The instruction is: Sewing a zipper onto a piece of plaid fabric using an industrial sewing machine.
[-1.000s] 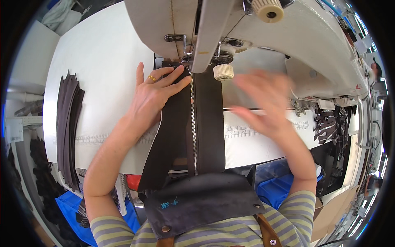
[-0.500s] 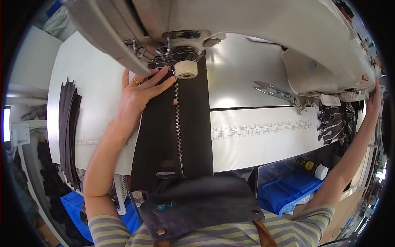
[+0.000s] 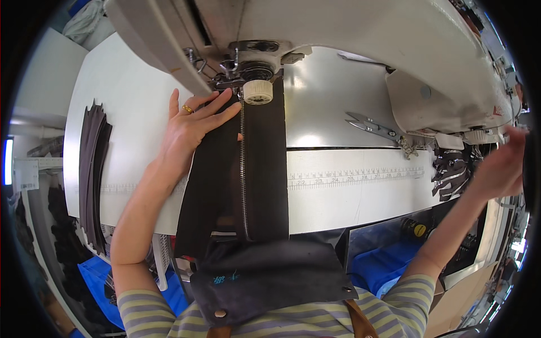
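Note:
A dark brown leather panel (image 3: 265,169) with a metal zipper (image 3: 243,169) down its middle lies on the white sewing table (image 3: 129,118), its far end under the sewing machine's foot and cream roller (image 3: 258,91). My left hand (image 3: 194,124), with a gold ring, lies flat on the panel's left half just before the foot, fingers spread. My right hand (image 3: 499,166) is far out at the right edge, near the machine's end; whether it grips anything is hidden.
The big white sewing machine (image 3: 360,45) overhangs the back. Thread snips (image 3: 375,127) lie on the steel plate (image 3: 321,96). A stack of dark strips (image 3: 90,169) lies at the left. Dark cut pieces (image 3: 448,169) sit at the right. Blue bins (image 3: 377,265) stand below.
My right hand has swung from above the panel out to the far right. My head has moved closer to the machine. The left hand stays on the panel.

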The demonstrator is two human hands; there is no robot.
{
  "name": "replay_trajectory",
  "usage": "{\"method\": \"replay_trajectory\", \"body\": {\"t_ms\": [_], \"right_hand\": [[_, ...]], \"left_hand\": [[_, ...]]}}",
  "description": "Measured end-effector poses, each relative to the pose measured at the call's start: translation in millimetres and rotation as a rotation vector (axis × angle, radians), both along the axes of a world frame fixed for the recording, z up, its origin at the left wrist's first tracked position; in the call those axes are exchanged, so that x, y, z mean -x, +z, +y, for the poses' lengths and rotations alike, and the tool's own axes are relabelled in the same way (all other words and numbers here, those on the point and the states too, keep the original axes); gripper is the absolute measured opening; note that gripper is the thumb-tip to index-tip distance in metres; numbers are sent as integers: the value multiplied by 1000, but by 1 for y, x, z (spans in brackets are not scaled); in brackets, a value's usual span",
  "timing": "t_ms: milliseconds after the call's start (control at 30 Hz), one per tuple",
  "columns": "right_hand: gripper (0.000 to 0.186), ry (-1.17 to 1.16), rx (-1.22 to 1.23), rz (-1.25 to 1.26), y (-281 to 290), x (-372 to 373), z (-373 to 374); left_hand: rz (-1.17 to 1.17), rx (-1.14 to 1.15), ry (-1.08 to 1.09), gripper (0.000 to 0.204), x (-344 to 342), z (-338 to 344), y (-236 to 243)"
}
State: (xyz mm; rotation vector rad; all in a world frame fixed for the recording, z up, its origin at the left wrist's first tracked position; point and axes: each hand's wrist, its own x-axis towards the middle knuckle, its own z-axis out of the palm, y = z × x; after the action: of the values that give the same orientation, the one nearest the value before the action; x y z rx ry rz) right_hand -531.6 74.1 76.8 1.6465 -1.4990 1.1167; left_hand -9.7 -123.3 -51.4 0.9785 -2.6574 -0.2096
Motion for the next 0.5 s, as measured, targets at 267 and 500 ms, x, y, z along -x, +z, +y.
{"method": "replay_trajectory", "body": {"t_ms": [267,500], "right_hand": [[28,691,-1085,-212,-110,-277,-193],[13,679,-692,-91,-159,-282,-217]], "left_hand": [[64,-17,-43,50,-6,-3,-8],[95,47,-73,54,-4,-4,-10]]}}
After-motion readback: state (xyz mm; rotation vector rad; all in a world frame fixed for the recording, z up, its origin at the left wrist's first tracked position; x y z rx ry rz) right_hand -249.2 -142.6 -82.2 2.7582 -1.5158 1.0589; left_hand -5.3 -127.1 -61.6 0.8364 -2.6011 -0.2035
